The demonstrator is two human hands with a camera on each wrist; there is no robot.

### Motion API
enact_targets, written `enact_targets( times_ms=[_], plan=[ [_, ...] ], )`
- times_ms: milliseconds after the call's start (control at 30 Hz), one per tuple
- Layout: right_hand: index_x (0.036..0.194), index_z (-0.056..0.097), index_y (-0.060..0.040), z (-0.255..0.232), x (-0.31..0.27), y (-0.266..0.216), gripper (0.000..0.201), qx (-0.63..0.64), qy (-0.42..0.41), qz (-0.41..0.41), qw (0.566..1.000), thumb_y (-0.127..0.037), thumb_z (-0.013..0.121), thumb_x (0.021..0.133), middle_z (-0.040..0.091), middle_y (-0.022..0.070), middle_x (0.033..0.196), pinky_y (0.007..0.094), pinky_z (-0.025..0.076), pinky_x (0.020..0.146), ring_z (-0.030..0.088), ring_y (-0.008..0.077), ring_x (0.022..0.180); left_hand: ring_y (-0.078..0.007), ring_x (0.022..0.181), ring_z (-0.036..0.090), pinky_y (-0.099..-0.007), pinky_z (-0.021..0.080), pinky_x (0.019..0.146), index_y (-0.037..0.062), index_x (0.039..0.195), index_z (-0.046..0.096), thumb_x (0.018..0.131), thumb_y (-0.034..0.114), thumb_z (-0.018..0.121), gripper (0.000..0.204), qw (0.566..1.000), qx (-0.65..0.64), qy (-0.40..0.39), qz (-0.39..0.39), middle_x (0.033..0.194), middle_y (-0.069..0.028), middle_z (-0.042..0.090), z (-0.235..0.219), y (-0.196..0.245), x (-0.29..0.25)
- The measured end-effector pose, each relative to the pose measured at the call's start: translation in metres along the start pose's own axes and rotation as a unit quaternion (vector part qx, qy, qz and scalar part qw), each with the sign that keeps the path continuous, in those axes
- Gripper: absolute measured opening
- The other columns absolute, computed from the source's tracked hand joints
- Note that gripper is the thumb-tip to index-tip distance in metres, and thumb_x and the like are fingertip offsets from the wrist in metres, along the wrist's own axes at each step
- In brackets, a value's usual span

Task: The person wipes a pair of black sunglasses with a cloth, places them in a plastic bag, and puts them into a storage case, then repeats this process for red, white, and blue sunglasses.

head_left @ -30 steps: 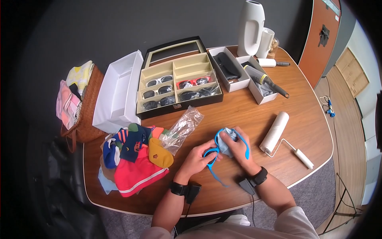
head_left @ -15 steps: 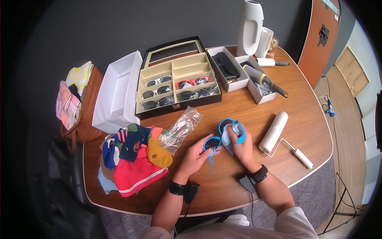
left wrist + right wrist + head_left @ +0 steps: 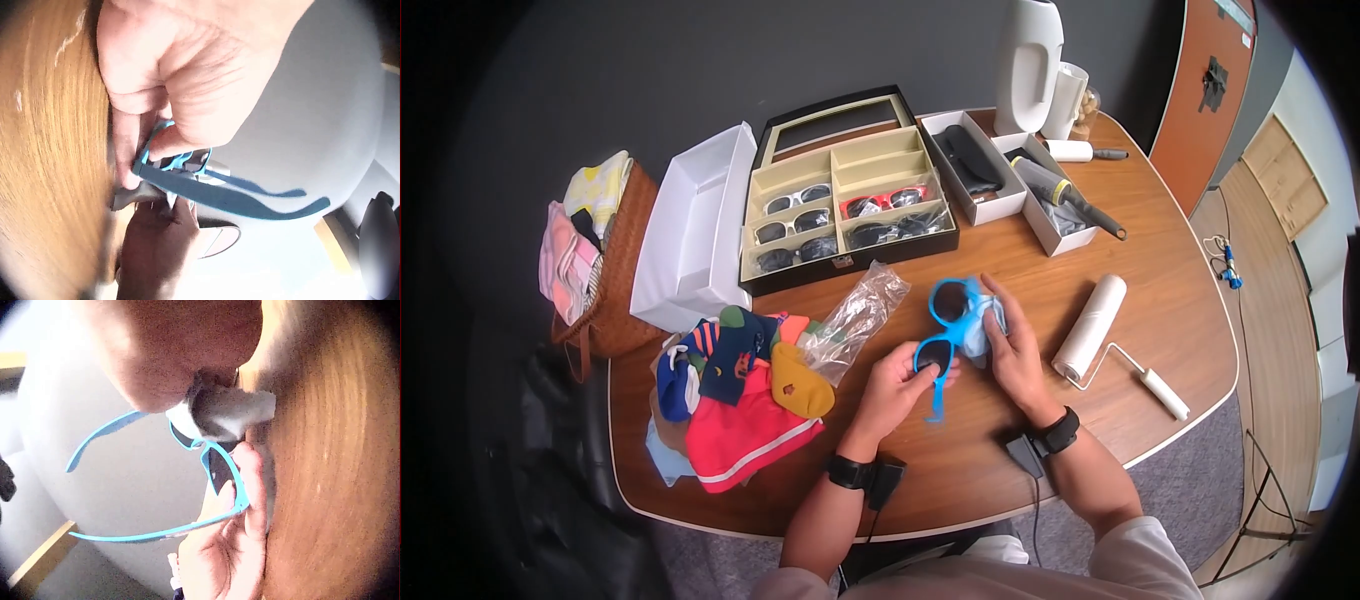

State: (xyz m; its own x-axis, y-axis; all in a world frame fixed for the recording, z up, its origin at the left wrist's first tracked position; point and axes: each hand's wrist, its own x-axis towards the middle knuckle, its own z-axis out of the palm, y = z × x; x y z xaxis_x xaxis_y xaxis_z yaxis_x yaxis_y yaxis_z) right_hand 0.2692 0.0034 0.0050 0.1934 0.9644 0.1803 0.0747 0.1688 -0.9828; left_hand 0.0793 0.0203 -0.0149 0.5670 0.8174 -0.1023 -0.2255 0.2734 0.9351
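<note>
Blue-framed sunglasses [image 3: 949, 301] with dark lenses are held over the table between both hands. My left hand [image 3: 890, 393] pinches one lens end of them between thumb and fingers. In the left wrist view, the temple arms [image 3: 231, 199] stick out unfolded. My right hand [image 3: 1018, 365] pinches a crumpled light blue cloth [image 3: 977, 338] against the sunglasses near the bridge. The right wrist view has the cloth [image 3: 228, 415] bunched below the right hand [image 3: 175, 350], covering part of one lens, with the left hand [image 3: 225, 553] at the other.
A display case [image 3: 855, 262] of several sunglasses stands behind a clear plastic sleeve [image 3: 865, 315]. Piled socks and clothes [image 3: 740, 430] lie left, near a white box [image 3: 690, 230] and wicker basket [image 3: 622, 260]. A lint roller [image 3: 1092, 325] lies right. Behind it are open boxes [image 3: 1065, 240] and a white vase [image 3: 1028, 75].
The sunglasses have turned, bringing the far lens upward and left into clearer view. The right hand has opened slightly around the cloth and shifted right; the left hand keeps its hold.
</note>
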Motion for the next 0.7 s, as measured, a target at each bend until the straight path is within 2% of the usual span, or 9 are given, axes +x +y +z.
enact_targets(
  times_ms=[67, 167, 200, 300, 400, 500, 533, 633, 700],
  plan=[
    [0.134, 0.044, -0.0010, 0.003, 0.002, 0.007, 0.031, 0.079, 0.023, 0.002, 0.997, -0.006, 0.043, 0.103, 0.062, 0.0113, 0.119, 0.0270, 0.044, 0.097, 0.057, 0.0160, 0.111, -0.0309, 0.104, 0.067, -0.0411, 0.055, 0.093, -0.0054, 0.116, 0.051, 0.096, 0.002, 0.055, 0.021, 0.998, -0.038, 0.045, 0.013, 0.113, -0.0200, 0.064, -0.001, -0.003, 0.002],
    [0.127, 0.048, -0.0011, -0.001, 0.001, 0.013, 0.026, 0.191, 0.023, 0.078, 0.978, -0.005, 0.044, 0.103, 0.065, 0.0079, 0.108, 0.0252, 0.048, 0.089, 0.061, 0.0129, 0.101, -0.0308, 0.103, 0.067, -0.0405, 0.056, 0.092, -0.0036, 0.110, 0.052, 0.096, 0.003, 0.056, 0.016, 0.995, -0.051, 0.083, 0.020, 0.110, -0.0178, 0.064, -0.001, 0.000, 0.002],
    [0.120, 0.055, -0.0013, -0.003, 0.001, 0.014, 0.021, 0.166, 0.022, 0.093, 0.981, -0.006, 0.050, 0.101, 0.066, 0.0045, 0.100, 0.0236, 0.049, 0.082, 0.061, 0.0093, 0.091, -0.0289, 0.100, 0.068, -0.0394, 0.057, 0.089, -0.0016, 0.106, 0.053, 0.096, 0.004, 0.057, 0.012, 0.994, -0.056, 0.092, 0.020, 0.102, -0.0139, 0.065, -0.001, 0.000, 0.001],
    [0.111, 0.062, -0.0015, 0.003, 0.001, 0.013, 0.015, 0.055, 0.016, 0.058, 0.997, -0.007, 0.054, 0.099, 0.066, 0.0020, 0.095, 0.0229, 0.048, 0.080, 0.059, 0.0078, 0.088, -0.0230, 0.090, 0.070, -0.0352, 0.058, 0.082, -0.0008, 0.105, 0.053, 0.095, 0.005, 0.060, 0.013, 0.996, -0.015, 0.088, 0.027, 0.096, -0.0107, 0.065, -0.004, -0.007, 0.003],
    [0.108, 0.064, -0.0014, 0.005, 0.001, 0.012, 0.014, 0.052, 0.009, 0.077, 0.996, -0.009, 0.057, 0.098, 0.066, 0.0019, 0.096, 0.0228, 0.048, 0.080, 0.058, 0.0072, 0.088, -0.0158, 0.076, 0.068, -0.0291, 0.057, 0.069, -0.0010, 0.105, 0.053, 0.095, 0.007, 0.061, 0.015, 0.984, 0.149, 0.093, 0.040, 0.090, -0.0083, 0.064, -0.006, -0.015, 0.005],
    [0.108, 0.062, 0.0000, 0.005, 0.002, 0.018, 0.015, 0.040, 0.023, 0.098, 0.994, -0.010, 0.059, 0.097, 0.066, 0.0035, 0.095, 0.0234, 0.048, 0.079, 0.058, 0.0077, 0.087, -0.0110, 0.068, 0.064, -0.0239, 0.052, 0.055, -0.0031, 0.108, 0.053, 0.094, 0.009, 0.063, 0.021, 0.991, 0.085, 0.097, 0.026, 0.087, -0.0068, 0.064, 0.004, -0.002, 0.000],
    [0.108, 0.061, 0.0005, 0.005, 0.002, 0.021, 0.016, 0.032, 0.031, 0.105, 0.994, -0.010, 0.060, 0.096, 0.066, 0.0040, 0.094, 0.0236, 0.048, 0.078, 0.058, 0.0078, 0.087, -0.0085, 0.065, 0.060, -0.0218, 0.046, 0.048, -0.0029, 0.112, 0.052, 0.093, 0.008, 0.064, 0.025, 0.987, 0.102, 0.115, 0.056, 0.084, -0.0044, 0.063, 0.006, -0.005, -0.001],
    [0.107, 0.059, 0.0016, 0.007, 0.002, 0.029, 0.017, -0.005, 0.026, 0.065, 0.998, -0.010, 0.061, 0.095, 0.066, 0.0048, 0.092, 0.0241, 0.049, 0.076, 0.059, 0.0083, 0.084, -0.0064, 0.063, 0.057, -0.0209, 0.042, 0.046, -0.0002, 0.116, 0.055, 0.092, 0.007, 0.065, 0.027, 0.961, 0.195, 0.163, 0.109, 0.083, -0.0018, 0.062, -0.001, -0.013, 0.003],
    [0.106, 0.058, 0.0012, 0.008, 0.003, 0.024, 0.016, -0.011, 0.024, 0.072, 0.997, -0.010, 0.061, 0.095, 0.066, 0.0044, 0.092, 0.0240, 0.049, 0.075, 0.058, 0.0084, 0.083, -0.0050, 0.062, 0.055, -0.0204, 0.040, 0.045, 0.0028, 0.117, 0.059, 0.092, 0.007, 0.066, 0.027, 0.954, 0.243, 0.154, 0.082, 0.084, -0.0003, 0.062, -0.004, -0.005, -0.001]
  ],
)
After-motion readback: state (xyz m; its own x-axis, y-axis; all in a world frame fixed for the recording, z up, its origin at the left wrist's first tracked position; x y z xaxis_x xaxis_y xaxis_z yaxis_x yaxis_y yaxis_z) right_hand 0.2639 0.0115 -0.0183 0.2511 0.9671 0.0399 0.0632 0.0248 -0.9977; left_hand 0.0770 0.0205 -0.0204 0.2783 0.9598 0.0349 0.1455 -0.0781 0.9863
